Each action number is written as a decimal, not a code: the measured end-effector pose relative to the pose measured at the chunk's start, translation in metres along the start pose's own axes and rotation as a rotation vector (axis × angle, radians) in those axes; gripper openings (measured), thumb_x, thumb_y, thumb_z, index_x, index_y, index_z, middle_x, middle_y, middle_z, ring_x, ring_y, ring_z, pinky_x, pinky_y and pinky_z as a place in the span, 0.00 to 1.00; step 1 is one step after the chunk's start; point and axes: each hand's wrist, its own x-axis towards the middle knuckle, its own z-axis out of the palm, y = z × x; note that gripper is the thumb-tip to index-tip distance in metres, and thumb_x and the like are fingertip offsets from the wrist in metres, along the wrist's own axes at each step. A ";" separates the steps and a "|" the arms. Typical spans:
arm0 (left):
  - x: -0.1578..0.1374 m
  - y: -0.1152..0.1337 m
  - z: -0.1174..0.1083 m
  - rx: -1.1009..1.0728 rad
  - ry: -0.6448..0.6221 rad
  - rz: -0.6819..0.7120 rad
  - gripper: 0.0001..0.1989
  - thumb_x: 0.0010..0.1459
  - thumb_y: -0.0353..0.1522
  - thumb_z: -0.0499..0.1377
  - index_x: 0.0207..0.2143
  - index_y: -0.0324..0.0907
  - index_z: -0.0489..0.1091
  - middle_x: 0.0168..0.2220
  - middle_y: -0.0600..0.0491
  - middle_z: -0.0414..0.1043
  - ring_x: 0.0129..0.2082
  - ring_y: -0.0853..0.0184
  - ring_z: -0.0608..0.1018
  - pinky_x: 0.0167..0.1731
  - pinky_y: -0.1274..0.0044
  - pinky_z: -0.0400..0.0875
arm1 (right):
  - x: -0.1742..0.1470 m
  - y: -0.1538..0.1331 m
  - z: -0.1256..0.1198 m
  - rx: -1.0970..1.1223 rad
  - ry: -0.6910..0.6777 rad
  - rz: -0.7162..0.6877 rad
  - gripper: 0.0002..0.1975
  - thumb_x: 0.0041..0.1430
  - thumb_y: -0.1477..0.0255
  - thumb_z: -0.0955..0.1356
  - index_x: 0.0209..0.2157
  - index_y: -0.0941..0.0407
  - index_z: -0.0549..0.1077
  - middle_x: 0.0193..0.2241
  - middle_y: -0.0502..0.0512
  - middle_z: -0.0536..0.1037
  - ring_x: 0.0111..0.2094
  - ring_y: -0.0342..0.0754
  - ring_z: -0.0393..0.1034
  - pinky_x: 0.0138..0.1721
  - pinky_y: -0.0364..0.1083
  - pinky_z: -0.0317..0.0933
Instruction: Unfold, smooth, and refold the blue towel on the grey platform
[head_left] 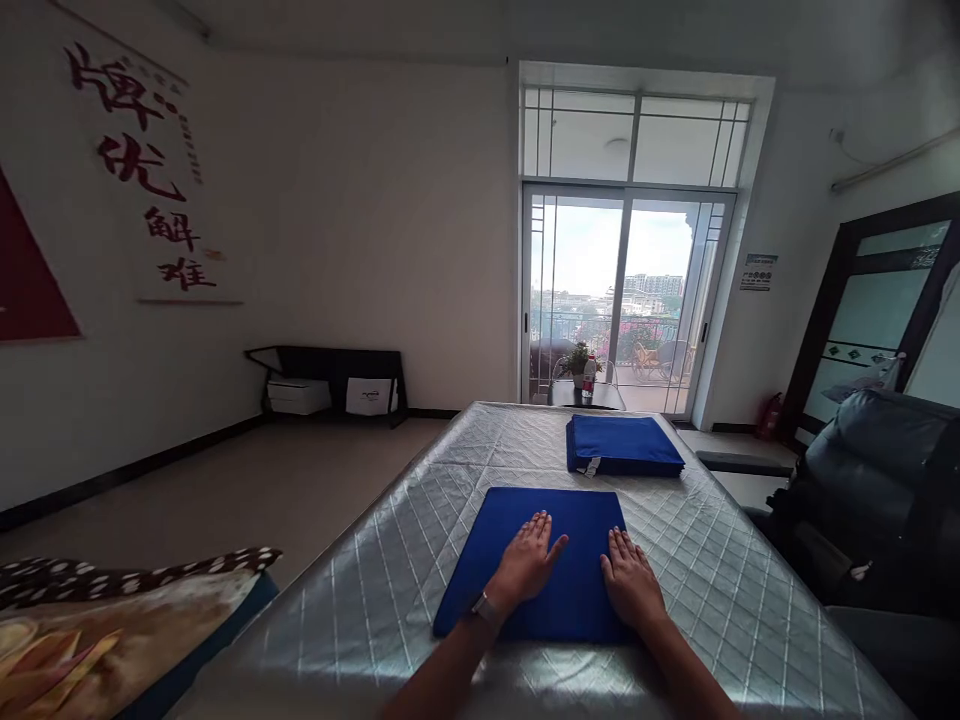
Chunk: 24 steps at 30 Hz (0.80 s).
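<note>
A flat blue fabric piece (pixel 562 515), roughly rectangular, lies on the silver quilted table cover (pixel 390 560) in front of me. On its left half rests my left hand (pixel 525 560), palm down with the fingers stretched out and the thumb apart; a watch is on that wrist. My right hand (pixel 632 578) lies flat at the piece's right edge, fingers extended. Neither hand grips anything. Farther back stands a neat stack of similar blue fabric pieces (pixel 624 442), with a white tag showing at its front left side.
A small table with a potted plant (pixel 577 362) and a bottle (pixel 589 376) stands beyond the far end, before sliding glass doors. At right is a black leather chair (pixel 885 480). A patterned blanket (pixel 135 620) lies low left; a black rack (pixel 337 375) stands by the wall.
</note>
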 end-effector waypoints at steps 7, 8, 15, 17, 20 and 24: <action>0.011 0.088 0.035 -0.112 -0.054 0.179 0.37 0.70 0.48 0.31 0.69 0.34 0.51 0.70 0.43 0.50 0.71 0.60 0.50 0.68 0.64 0.47 | -0.003 0.004 -0.001 -0.054 -0.015 -0.040 0.31 0.66 0.71 0.51 0.69 0.60 0.49 0.71 0.56 0.46 0.71 0.48 0.37 0.68 0.50 0.35; 0.010 0.086 0.035 -0.116 -0.060 0.159 0.37 0.70 0.48 0.30 0.69 0.33 0.51 0.70 0.43 0.50 0.71 0.59 0.49 0.68 0.63 0.47 | -0.003 0.004 -0.001 -0.044 -0.015 -0.037 0.31 0.66 0.70 0.51 0.69 0.60 0.49 0.70 0.56 0.46 0.71 0.48 0.37 0.68 0.50 0.35; -0.021 -0.004 0.008 -0.013 -0.070 -0.047 0.41 0.68 0.52 0.31 0.69 0.33 0.51 0.70 0.43 0.48 0.70 0.57 0.50 0.68 0.63 0.47 | 0.002 0.001 0.000 0.008 -0.003 0.000 0.33 0.68 0.64 0.50 0.69 0.64 0.47 0.70 0.58 0.46 0.71 0.49 0.37 0.68 0.52 0.35; -0.035 -0.035 0.000 0.029 -0.072 -0.126 0.41 0.68 0.53 0.31 0.69 0.33 0.51 0.71 0.43 0.47 0.70 0.57 0.50 0.68 0.63 0.46 | 0.002 0.002 0.001 0.011 -0.004 0.001 0.33 0.68 0.64 0.50 0.69 0.64 0.47 0.70 0.58 0.46 0.71 0.48 0.36 0.68 0.52 0.34; -0.056 -0.069 -0.007 0.060 -0.054 -0.199 0.41 0.68 0.53 0.31 0.70 0.34 0.49 0.71 0.44 0.44 0.71 0.57 0.50 0.68 0.63 0.45 | 0.003 0.003 0.004 0.010 0.001 -0.011 0.33 0.68 0.63 0.49 0.69 0.64 0.48 0.71 0.58 0.45 0.71 0.49 0.35 0.68 0.52 0.33; -0.071 -0.080 -0.010 0.053 -0.025 -0.221 0.41 0.68 0.53 0.31 0.69 0.32 0.48 0.71 0.43 0.45 0.70 0.57 0.50 0.67 0.63 0.47 | 0.003 0.003 0.005 -0.016 0.010 -0.008 0.33 0.68 0.64 0.49 0.69 0.65 0.49 0.71 0.60 0.45 0.71 0.49 0.35 0.68 0.52 0.33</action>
